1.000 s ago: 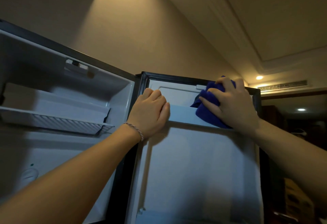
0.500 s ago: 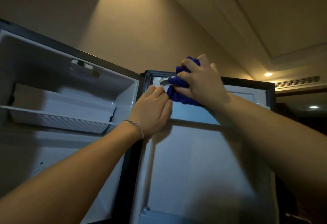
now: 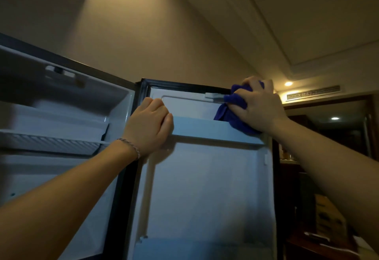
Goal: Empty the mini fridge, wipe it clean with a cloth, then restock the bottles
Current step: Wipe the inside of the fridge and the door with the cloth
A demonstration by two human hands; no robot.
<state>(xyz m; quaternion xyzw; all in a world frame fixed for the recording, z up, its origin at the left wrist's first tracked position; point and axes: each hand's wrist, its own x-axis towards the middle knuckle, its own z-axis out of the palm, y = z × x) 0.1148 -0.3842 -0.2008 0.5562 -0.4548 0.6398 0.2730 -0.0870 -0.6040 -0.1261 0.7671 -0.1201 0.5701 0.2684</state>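
The mini fridge stands open, its white cabinet (image 3: 61,116) at the left and its door (image 3: 205,188) swung out to the right. My left hand (image 3: 149,128) grips the left end of the door's upper shelf rail (image 3: 209,130), fingers curled over it. My right hand (image 3: 260,107) holds a bunched blue cloth (image 3: 233,112) and presses it against the door's inner face at the top right corner, just above the rail. No bottles are in view.
A white wire shelf (image 3: 49,142) crosses the cabinet's inside. A lower door shelf (image 3: 201,247) shows at the bottom. Dark wooden furniture with a cardboard box (image 3: 326,218) lies to the right. The beige wall rises behind the fridge.
My right hand has swept the blue cloth from the door's top left, beside my left hand, across to the top right corner. My left hand has kept its grip on the rail.
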